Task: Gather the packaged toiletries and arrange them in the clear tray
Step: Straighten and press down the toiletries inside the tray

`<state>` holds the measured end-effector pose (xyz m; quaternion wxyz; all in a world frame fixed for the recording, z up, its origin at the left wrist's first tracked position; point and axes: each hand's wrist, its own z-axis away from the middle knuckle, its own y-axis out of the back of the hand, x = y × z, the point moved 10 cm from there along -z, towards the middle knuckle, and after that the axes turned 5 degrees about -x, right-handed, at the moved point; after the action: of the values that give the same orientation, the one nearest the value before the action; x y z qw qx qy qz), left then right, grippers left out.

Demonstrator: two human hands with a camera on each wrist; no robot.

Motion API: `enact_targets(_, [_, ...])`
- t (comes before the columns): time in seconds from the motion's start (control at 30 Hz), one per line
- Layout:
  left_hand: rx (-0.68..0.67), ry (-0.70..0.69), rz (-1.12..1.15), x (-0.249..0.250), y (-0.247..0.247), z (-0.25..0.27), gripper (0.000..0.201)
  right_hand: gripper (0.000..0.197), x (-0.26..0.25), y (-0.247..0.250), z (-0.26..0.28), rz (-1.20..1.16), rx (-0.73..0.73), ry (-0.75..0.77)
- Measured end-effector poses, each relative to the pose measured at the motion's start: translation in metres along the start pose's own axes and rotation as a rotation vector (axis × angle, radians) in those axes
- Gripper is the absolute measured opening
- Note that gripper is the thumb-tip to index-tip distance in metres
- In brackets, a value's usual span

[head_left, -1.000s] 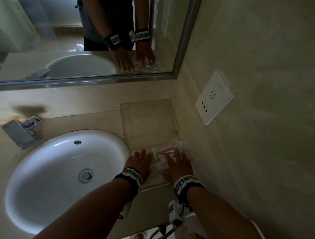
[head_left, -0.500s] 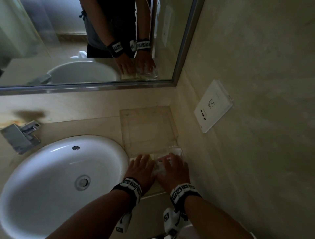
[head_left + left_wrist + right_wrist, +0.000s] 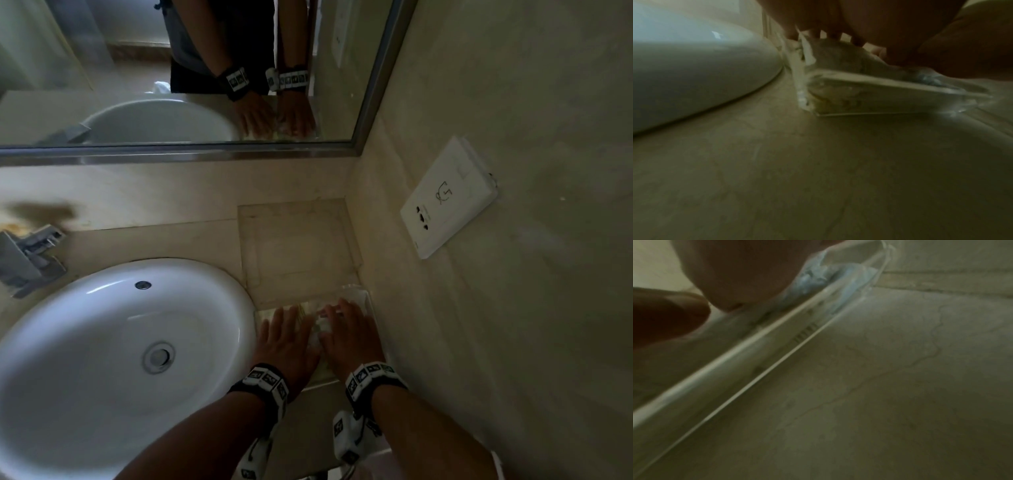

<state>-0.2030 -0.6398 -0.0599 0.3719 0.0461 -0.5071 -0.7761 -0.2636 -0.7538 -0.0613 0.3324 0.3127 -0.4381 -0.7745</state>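
Both forearms are reaching forward over the beige stone tabletop (image 3: 191, 246), each wrist wearing a black band with white printed markers. The left hand (image 3: 286, 342) is lying palm-down with its fingers (image 3: 279, 317) straight and slightly spread, pressing flat on the crinkled clear-wrapped toiletry packets (image 3: 317, 334). The right hand (image 3: 352, 337) is lying just beside it, fingers likewise extended and resting on the same pile; neither hand is curling around anything. The packets are sitting inside the shallow clear plastic tray (image 3: 869, 104), which is standing on the tabletop between the white oval ceramic basin (image 3: 102, 359) and the beige side wall. In the right wrist view a pale blue crumpled wrapper (image 3: 818, 279) is showing against the tray's wall under the hand. Beyond the tray a second flat clear square panel (image 3: 298, 246) is lying against the back corner. Farther left, a chrome tap (image 3: 27, 257) is standing behind the basin. A white rectangular socket plate (image 3: 448, 198) is sitting on the side wall, and a steel-framed mirror (image 3: 191, 150) is reflecting both hands.
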Motion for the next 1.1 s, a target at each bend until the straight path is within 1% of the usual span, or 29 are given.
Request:
enact_targets(0.1, [0.016, -0.016, -0.048, -0.0016, -0.0009, -0.0023, 0.069, 0.07, 0.0023, 0.0003, 0.0017, 0.007, 0.018, 0.002])
enact_targets(0.17, [0.005, -0.031, -0.073, -0.0028, -0.0061, -0.0044, 0.069, 0.068, 0.0028, 0.0002, 0.0039, -0.004, 0.059, 0.002])
enact_targets(0.27, [0.006, -0.037, -0.1, -0.0039, -0.0075, -0.0073, 0.068, 0.065, 0.0042, -0.0051, 0.0033, -0.019, 0.066, -0.01])
enact_targets(0.33, [-0.007, -0.029, -0.099, -0.004, -0.008, -0.0083, 0.068, 0.061, 0.0047, -0.0047, 0.004, -0.029, 0.1, -0.01])
enact_targets(0.4, [-0.016, -0.023, -0.103, -0.003, -0.0059, -0.0084, 0.069, 0.06, 0.0051, -0.0045, 0.0039, -0.035, 0.101, -0.008])
enact_targets(0.5, [-0.04, -0.026, -0.111, -0.0021, -0.004, -0.0072, 0.069, 0.064, 0.0055, -0.0073, 0.0013, -0.041, 0.054, -0.009])
enact_targets(0.63, [-0.033, -0.028, -0.123, -0.0017, -0.0052, -0.008, 0.068, 0.064, 0.0044, -0.0083, -0.001, -0.028, 0.037, -0.002])
enact_targets(0.77, [-0.03, -0.024, -0.116, -0.0025, -0.0054, -0.009, 0.068, 0.062, 0.0027, -0.006, -0.0009, -0.034, 0.067, -0.005])
enact_targets(0.83, [-0.043, -0.023, -0.121, -0.0015, -0.0056, -0.0078, 0.068, 0.059, 0.0027, -0.0017, 0.0013, -0.046, 0.121, -0.002])
enact_targets(0.93, [-0.033, -0.029, -0.109, -0.001, -0.0037, -0.007, 0.067, 0.062, 0.0034, -0.0058, 0.0006, -0.074, 0.099, -0.002])
enact_targets(1.1, [-0.034, -0.029, -0.104, -0.0032, -0.0074, -0.0076, 0.067, 0.06, 0.0039, -0.0048, 0.0009, -0.055, 0.12, 0.007])
